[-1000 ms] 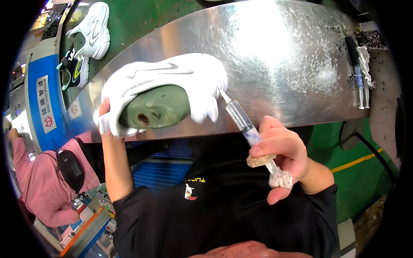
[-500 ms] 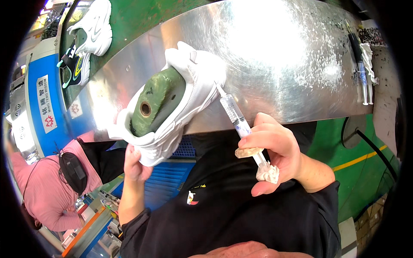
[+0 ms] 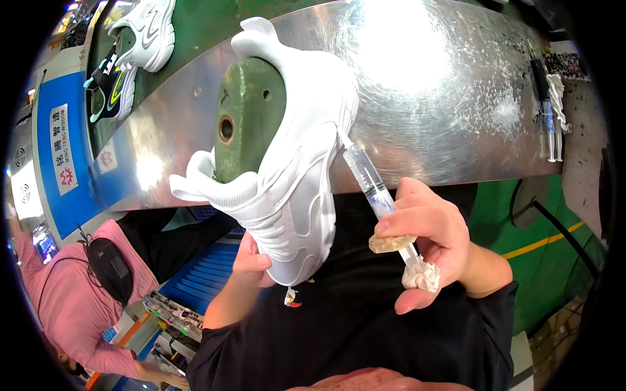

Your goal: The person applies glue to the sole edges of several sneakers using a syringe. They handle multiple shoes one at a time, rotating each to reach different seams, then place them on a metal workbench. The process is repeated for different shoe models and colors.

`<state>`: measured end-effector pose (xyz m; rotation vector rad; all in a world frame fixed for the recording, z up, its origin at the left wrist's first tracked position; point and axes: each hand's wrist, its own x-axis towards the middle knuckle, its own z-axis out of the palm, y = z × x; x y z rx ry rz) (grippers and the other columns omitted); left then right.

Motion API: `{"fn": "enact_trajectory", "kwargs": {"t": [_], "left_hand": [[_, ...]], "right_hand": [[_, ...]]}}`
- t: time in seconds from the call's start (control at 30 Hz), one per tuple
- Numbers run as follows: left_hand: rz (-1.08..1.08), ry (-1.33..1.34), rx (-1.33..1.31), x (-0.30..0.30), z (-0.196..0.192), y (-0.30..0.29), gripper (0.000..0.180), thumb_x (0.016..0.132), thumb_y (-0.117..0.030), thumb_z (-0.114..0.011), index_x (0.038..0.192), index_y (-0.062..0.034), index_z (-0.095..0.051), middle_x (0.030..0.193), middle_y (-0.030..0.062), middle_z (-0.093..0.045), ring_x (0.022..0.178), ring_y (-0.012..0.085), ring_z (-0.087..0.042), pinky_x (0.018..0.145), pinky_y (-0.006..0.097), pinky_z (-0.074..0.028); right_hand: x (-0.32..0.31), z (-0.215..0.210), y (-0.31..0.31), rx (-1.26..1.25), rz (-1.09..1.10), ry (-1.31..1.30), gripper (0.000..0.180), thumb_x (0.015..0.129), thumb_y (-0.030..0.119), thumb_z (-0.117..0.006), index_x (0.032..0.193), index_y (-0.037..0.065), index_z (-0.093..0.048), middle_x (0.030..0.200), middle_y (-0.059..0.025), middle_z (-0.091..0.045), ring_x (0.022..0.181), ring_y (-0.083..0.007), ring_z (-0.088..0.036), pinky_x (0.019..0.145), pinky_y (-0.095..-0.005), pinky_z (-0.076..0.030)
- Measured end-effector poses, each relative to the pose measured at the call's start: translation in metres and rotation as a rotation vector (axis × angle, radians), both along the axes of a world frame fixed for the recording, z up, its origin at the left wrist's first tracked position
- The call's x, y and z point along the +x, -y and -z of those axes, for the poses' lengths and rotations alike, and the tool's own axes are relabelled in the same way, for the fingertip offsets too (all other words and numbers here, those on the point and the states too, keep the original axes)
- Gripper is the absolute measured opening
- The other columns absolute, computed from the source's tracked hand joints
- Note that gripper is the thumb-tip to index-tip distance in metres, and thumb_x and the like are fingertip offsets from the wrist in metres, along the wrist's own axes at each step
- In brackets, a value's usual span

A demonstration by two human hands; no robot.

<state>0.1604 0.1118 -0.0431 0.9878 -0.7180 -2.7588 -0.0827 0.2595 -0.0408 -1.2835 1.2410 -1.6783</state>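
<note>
My left hand grips a white sneaker by its toe end, thumb on the side. The shoe tilts toward me, and a green shoe last with a round hole fills its opening. Between the fingers of my right hand is a clear syringe with a little liquid in the barrel. A tan ring sits round its flange, and a crumpled white wrapping covers the plunger end. The syringe's thin white tip is at the shoe's side near the sole edge; whether it touches, I cannot tell.
Beneath the shoe lies a scratched, shiny metal table. At its right end are more syringes beside a twisted white strip. A white shoe and a black shoe stand at far left, near a blue machine panel. A person in pink works at left.
The shoe has turned and tilted, showing more of its lace side, and looks closer. My left hand has shifted right and nearer to me. My right hand with the syringe has moved slightly right and down.
</note>
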Motion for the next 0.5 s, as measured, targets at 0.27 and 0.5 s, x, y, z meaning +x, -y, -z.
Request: {"fn": "enact_trajectory", "kwargs": {"t": [0.27,0.5], "left_hand": [[0.050,-0.006,0.089,-0.014,-0.008,-0.007,0.085,0.063,-0.012,-0.068,0.138,0.0043,-0.030,0.128,0.0212,-0.049,0.119,0.0352,-0.049,0.101,0.046,-0.039],[0.181,-0.031,0.236,-0.015,0.001,-0.004,0.090,0.062,-0.009,-0.069,0.140,0.0001,-0.026,0.132,0.0181,-0.046,0.121,0.0316,-0.047,0.102,0.042,-0.038]], "right_hand": [[0.002,-0.013,0.000,0.008,-0.063,0.025,0.068,0.057,0.050,-0.082,0.103,0.004,-0.062,0.094,-0.0038,-0.066,0.069,-0.0187,-0.056,0.060,-0.0292,-0.034],[-0.003,-0.028,-0.005,0.045,-0.177,0.030,0.074,0.057,0.056,-0.082,0.101,0.001,-0.061,0.079,-0.0024,-0.066,0.057,-0.0143,-0.043,0.056,-0.0279,-0.029]]}}
